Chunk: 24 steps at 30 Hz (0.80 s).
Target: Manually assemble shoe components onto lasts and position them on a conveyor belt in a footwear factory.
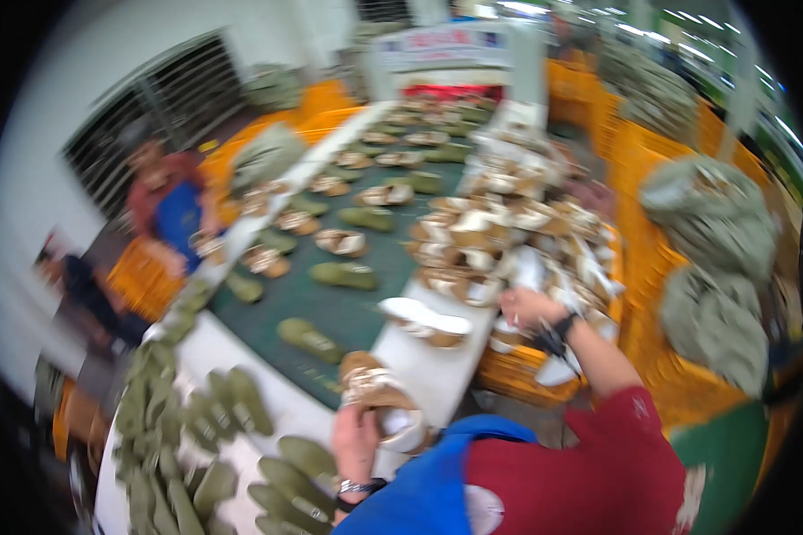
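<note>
Gripped in fingers of left hand [355, 439]: tan-and-white shoe [372, 383], at near end of green strip [263, 316], long axis sloping upper left to lower right. Farther off, up and right, at shoe heap [473, 232] over orange crate [513, 367]: right hand [533, 308], fingers blurred; cannot tell whether closed on anything. Between, nearer right hand: white shoe [424, 323], lengthwise left-right on desk [439, 376].
</note>
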Available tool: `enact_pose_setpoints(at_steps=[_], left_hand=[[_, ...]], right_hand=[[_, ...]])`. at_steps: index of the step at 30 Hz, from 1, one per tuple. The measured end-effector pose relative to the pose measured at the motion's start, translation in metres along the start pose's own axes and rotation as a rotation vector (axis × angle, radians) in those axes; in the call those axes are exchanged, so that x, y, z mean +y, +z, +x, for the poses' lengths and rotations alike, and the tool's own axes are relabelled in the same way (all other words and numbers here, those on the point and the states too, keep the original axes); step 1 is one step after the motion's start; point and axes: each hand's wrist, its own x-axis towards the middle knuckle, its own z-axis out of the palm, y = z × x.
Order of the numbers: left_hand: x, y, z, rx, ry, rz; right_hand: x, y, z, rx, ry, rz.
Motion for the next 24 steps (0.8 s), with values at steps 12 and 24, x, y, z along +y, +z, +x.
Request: enact_pose_setpoints(at_steps=[12,24], left_hand=[[-0.002,-0.014,-0.033,0.213,-0.054,-0.014],[-0.004,-0.020,-0.041,0.347,-0.161,0.005]], right_hand=[[-0.176,0.230,-0.064,-0.110,-0.981,-0.529],[-0.187,0.251,-0.059,-0.177,-1.092,-0.313]])
